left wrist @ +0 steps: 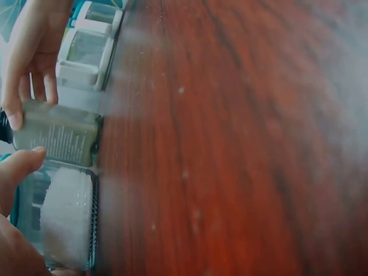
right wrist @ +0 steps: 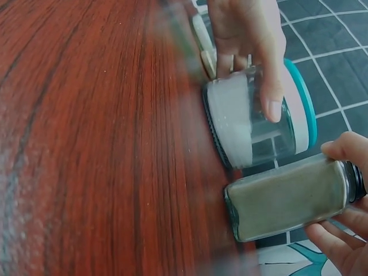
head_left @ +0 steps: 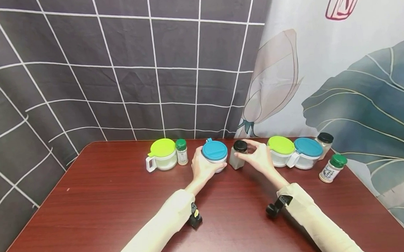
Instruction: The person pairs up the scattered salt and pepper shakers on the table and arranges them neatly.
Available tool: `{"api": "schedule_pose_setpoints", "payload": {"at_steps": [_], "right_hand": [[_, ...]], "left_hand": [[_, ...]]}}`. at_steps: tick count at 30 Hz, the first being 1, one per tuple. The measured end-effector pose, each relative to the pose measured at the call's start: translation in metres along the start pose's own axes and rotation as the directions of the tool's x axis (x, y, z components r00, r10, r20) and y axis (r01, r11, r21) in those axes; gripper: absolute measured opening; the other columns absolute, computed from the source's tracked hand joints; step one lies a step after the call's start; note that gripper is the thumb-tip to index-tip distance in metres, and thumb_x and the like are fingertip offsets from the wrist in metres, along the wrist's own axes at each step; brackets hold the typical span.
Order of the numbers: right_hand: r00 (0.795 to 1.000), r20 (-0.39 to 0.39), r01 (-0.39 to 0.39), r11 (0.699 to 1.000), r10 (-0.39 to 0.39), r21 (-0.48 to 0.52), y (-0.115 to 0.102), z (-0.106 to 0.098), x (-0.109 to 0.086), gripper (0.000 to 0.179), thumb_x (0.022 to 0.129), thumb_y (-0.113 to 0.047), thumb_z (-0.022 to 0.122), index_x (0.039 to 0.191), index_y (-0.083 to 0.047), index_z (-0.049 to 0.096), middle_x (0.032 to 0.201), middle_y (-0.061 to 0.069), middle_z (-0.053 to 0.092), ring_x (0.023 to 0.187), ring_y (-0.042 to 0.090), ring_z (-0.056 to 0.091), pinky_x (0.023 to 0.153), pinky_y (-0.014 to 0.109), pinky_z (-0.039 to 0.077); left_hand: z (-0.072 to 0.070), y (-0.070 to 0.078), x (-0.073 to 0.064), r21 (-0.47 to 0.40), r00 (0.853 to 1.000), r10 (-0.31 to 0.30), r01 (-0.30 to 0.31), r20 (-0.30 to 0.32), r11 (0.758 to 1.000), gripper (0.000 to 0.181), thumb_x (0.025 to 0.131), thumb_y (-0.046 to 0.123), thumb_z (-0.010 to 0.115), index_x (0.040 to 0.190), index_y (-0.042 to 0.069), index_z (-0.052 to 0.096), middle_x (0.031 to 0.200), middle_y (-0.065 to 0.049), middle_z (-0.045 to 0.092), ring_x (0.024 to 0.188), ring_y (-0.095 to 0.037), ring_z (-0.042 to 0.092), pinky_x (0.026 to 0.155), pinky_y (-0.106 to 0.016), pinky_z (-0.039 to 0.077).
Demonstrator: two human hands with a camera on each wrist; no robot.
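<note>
One clear round jar with a blue lid (head_left: 215, 150) is being held near the twelve-o'clock edge of a reddish-brown table (head_left: 124, 215), the left hand (head_left: 201, 165) curling round it, spread only jar-wide. Just beside it at three o'clock, the right hand (head_left: 259, 156) is pinching a square glass bottle with a black cap (head_left: 237, 162) between thumb and fingers. Towards nine o'clock, a green-capped shaker (head_left: 181, 153) and a lime-lidded, white-handled jar (head_left: 163, 153) are standing; beyond the right hand, towards three, another lime-lidded jar (head_left: 280, 150) and a blue-lidded, white-handled jar (head_left: 306, 154) are sitting close together.
</note>
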State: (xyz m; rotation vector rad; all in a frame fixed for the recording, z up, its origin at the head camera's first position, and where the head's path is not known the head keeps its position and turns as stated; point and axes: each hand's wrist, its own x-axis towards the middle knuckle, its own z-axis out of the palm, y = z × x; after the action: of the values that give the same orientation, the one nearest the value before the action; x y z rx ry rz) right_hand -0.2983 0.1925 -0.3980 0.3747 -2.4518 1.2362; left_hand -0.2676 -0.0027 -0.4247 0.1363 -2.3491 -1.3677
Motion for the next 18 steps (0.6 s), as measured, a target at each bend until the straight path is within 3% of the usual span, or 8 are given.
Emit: {"api": "schedule_pose_setpoints", "payload": {"at_steps": [7,13,18], "right_hand": [[1.0,-0.003,-0.006,1.0,0.006,-0.008,0.001,0.002,0.002,0.048,0.069,-0.023,0.085,0.112,-0.008,0.07,0.097,0.013,0.075,0.083,0.025,0.072,0.062,0.01,0.047],[0.998,0.033,-0.047,0.999,0.046,0.002,0.001,0.001,0.004,0.052,0.07,-0.024,0.085,0.115,-0.007,0.068,0.102,0.013,0.074,0.087,0.025,0.072,0.065,0.011,0.047],[0.991,0.124,-0.045,0.999,0.042,0.024,0.0,-0.006,0.005,0.058,0.071,-0.025,0.085,0.124,-0.011,0.064,0.116,0.013,0.069,0.097,0.028,0.069,0.072,0.018,0.05]], "left_hand": [[0.001,-0.001,-0.002,-0.005,0.999,0.05,-0.05,-0.005,0.999,0.089,0.054,0.029,0.093,0.126,0.005,0.047,0.12,-0.014,0.061,0.111,-0.034,0.06,0.093,-0.051,0.048],[-0.012,0.0,0.003,-0.017,0.991,0.09,-0.088,0.101,0.996,0.092,0.058,0.026,0.092,0.133,0.003,0.043,0.127,-0.016,0.057,0.118,-0.034,0.056,0.098,-0.05,0.045],[-0.03,0.002,0.013,-0.027,0.966,0.181,-0.179,0.185,0.983,0.088,0.062,0.021,0.09,0.134,0.003,0.045,0.132,-0.017,0.056,0.123,-0.033,0.052,0.104,-0.048,0.041]]}}
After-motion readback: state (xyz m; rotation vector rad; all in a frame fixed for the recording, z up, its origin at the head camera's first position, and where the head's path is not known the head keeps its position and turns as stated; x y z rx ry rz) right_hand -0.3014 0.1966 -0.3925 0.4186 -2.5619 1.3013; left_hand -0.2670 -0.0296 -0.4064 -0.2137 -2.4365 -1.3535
